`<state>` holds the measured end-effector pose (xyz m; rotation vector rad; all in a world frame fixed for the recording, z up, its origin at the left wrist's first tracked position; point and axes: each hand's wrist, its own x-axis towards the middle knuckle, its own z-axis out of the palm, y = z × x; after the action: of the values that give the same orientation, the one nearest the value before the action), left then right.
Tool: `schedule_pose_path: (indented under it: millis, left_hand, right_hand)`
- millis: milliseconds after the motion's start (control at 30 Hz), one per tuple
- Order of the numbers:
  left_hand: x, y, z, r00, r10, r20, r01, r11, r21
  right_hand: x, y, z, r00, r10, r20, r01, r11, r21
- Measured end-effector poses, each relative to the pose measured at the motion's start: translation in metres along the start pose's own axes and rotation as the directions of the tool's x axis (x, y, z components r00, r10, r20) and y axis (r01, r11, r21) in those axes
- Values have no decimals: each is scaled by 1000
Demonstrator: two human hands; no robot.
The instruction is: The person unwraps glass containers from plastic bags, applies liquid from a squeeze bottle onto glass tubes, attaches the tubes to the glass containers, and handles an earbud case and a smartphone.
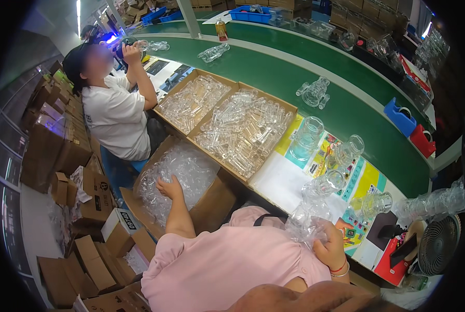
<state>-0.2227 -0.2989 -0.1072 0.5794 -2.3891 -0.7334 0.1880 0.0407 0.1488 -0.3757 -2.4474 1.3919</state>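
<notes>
My left hand (169,187) reaches into an open cardboard box (211,200) at my left side, its fingers apart over a heap of thin clear plastic bags (178,166). Close to my body, over the table's near edge, my right hand (330,247) is closed on a crumpled clear plastic bag (306,224). Whether anything is inside that bag I cannot tell. Clear glass vessels (323,184) stand on the table just beyond it. Further off stand another glass vessel (308,132) and one more (349,148). A red string and a pale bangle circle my right wrist.
Two shallow cardboard trays of clear tubular pieces (248,130) lie ahead. Behind them runs a green conveyor (274,78) carrying glassware (314,92). At left a co-worker (113,109) sits holding something up. A black fan (439,244) and blue tape dispenser (400,117) stand right.
</notes>
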Motion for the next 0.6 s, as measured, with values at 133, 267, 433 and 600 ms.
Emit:
schedule_pose_path:
  millis: [133, 267, 433, 600]
  left_hand:
    - [12, 12, 3, 979, 126, -162, -134, 990, -40]
    - [18, 79, -3, 901, 342, -269, -422, 837, -349]
    - [-45, 235, -103, 664, 727, -173, -527, 291, -799]
    - [-126, 281, -205, 27, 998, 58, 91, 55, -994]
  right_hand:
    - [-4, 7, -1, 991, -94, -95, 86, 993, -81]
    - [-10, 14, 8, 960, 35, -276, 38, 966, 254]
    - [-24, 28, 12, 882, -10, -471, 115, 974, 195]
    - [-3, 23, 5, 746, -479, -463, 525, 850, -36]
